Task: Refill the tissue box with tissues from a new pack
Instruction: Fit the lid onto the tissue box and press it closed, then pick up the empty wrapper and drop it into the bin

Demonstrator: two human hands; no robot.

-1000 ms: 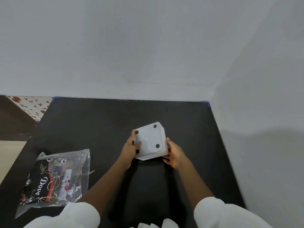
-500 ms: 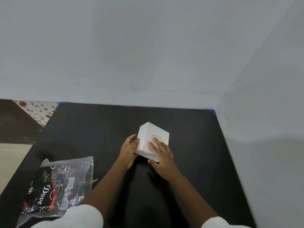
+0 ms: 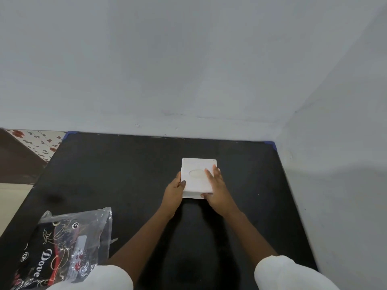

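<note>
A white square tissue box [image 3: 196, 176] sits flat on the black table [image 3: 125, 168], its top with the oval slot facing up. My left hand [image 3: 174, 192] grips its left side, thumb on the top edge. My right hand [image 3: 215, 190] lies over the right part of the top, fingers spread, thumb under the near edge. The tissue pack [image 3: 60, 250], black with red and gold print in clear plastic wrap, lies at the table's near left corner, away from both hands.
White walls close the table in at the back and on the right. Left of the table are a flower-patterned surface [image 3: 39, 141] and floor. My white sleeves [image 3: 282, 273] fill the bottom edge.
The box was held tilted with its footed underside toward me; it has been turned over and now rests flat, slot side up. My right hand moved onto its top.
</note>
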